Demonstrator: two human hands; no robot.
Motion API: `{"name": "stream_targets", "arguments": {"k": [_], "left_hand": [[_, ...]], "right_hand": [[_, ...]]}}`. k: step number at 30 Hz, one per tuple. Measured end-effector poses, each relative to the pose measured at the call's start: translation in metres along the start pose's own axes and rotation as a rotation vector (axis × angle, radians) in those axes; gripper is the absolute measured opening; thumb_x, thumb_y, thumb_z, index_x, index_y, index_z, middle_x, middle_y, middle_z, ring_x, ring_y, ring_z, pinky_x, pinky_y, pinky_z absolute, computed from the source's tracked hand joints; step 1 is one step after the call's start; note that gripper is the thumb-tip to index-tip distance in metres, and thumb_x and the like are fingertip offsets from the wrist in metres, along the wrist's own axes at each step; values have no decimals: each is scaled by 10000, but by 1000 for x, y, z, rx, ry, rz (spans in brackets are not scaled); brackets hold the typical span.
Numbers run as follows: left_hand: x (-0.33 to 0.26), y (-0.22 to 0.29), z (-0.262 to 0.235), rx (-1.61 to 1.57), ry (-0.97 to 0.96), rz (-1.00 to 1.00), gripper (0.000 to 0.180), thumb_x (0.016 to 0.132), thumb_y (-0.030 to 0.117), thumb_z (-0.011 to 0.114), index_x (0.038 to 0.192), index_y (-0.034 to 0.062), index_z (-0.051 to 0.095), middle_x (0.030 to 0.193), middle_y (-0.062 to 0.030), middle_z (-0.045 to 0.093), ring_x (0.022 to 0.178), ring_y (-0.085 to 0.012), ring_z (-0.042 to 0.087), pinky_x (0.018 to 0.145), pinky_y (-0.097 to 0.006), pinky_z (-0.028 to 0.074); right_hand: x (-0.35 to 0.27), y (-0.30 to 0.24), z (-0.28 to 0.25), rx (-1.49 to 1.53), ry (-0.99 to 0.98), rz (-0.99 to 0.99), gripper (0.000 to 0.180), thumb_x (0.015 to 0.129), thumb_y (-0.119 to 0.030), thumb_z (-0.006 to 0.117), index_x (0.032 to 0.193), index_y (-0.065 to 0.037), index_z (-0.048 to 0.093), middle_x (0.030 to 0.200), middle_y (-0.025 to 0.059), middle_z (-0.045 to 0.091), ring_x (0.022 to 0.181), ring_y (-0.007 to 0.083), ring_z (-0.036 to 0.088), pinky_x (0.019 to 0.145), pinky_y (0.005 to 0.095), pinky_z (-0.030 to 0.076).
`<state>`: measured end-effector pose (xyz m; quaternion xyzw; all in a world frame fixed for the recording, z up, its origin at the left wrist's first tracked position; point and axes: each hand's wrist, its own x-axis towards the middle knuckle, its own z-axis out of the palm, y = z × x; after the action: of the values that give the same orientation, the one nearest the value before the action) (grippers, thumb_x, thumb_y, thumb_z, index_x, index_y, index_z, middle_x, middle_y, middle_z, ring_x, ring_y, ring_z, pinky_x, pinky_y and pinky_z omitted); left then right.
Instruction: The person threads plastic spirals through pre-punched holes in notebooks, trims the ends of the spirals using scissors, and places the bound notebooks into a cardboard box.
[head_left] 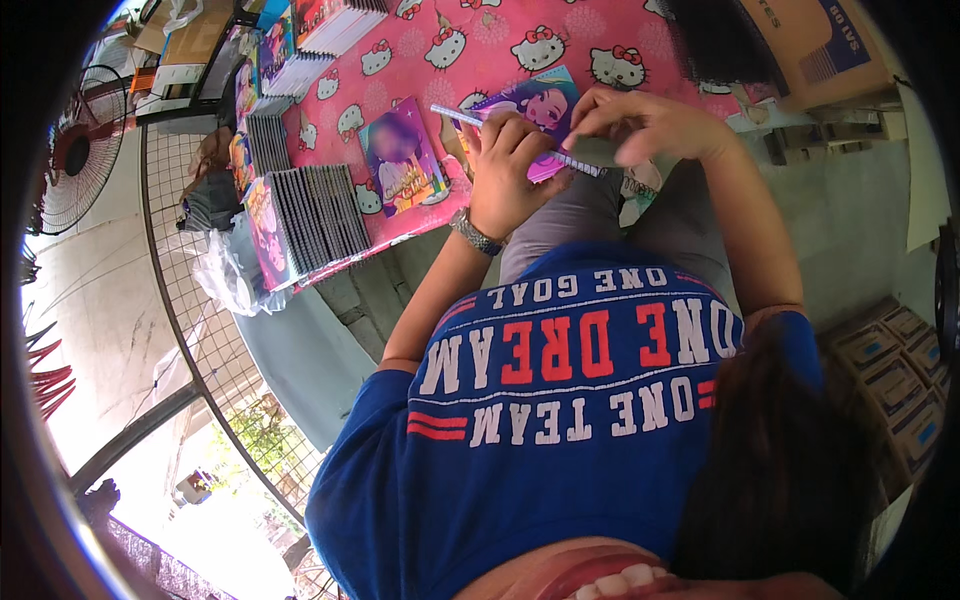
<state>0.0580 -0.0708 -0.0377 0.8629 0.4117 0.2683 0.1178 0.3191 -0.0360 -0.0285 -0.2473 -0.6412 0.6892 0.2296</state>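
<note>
While both hands grip it, spiral notebook (540, 115) between left hand (505, 165), right hand (640, 125) closed on edges

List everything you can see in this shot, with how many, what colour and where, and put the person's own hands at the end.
spiral notebook: one, purple picture cover, held over the lap at the table edge
loose notebook: one, purple and yellow cover, flat on the table
notebook stacks: several rows, grey edges, left side of the table
table cover: one, pink with white cat figures
cardboard box: one, brown, top right
small boxes: several, brown, lower right
fan: one, black, far left
wire grid: one, dark, left
wristwatch: one, silver, left wrist
left hand: on the spiral notebook
right hand: at the notebook's spiral edge
</note>
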Motion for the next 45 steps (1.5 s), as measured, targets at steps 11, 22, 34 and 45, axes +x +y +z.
{"name": "stream_targets", "arguments": {"k": [11, 22, 34, 45], "left_hand": [[4, 1, -9, 4, -24, -1, 525, 612, 225, 848, 1032, 105, 556, 1025, -42, 593, 1113, -282, 502, 994, -502, 279], [12, 0, -14, 33, -32, -6, 440, 620, 239, 844, 981, 114, 625, 1108, -40, 568, 1132, -289, 496, 995, -506, 307], [24, -38, -28, 89, -33, -5, 382, 610, 213, 859, 914, 136, 641, 938, -15, 593, 1001, -261, 513, 888, -419, 363], [24, -28, -19, 2, 2, -56, 391, 617, 261, 847, 931, 143, 645, 950, -2, 617, 1022, -260, 538, 891, -501, 335]], "right_hand": [[5, -2, 0, 63, 39, -46, 527, 699, -306, 724, 1151, -39, 685, 1129, 62, 538, 1064, 200, 519, 933, 304, 407], [14, -13, 3, -171, 94, -46, 501, 688, -99, 690, 1188, -66, 674, 1132, 65, 524, 1082, 191, 522, 960, 308, 398], [41, -17, -7, -216, 62, -25, 568, 670, -284, 731, 1192, -70, 661, 1153, 53, 548, 1068, 208, 531, 970, 330, 396], [39, -15, -10, -529, 151, 11, 524, 717, -246, 711, 1209, -76, 653, 1101, 66, 620, 1031, 191, 581, 925, 333, 455]]}}
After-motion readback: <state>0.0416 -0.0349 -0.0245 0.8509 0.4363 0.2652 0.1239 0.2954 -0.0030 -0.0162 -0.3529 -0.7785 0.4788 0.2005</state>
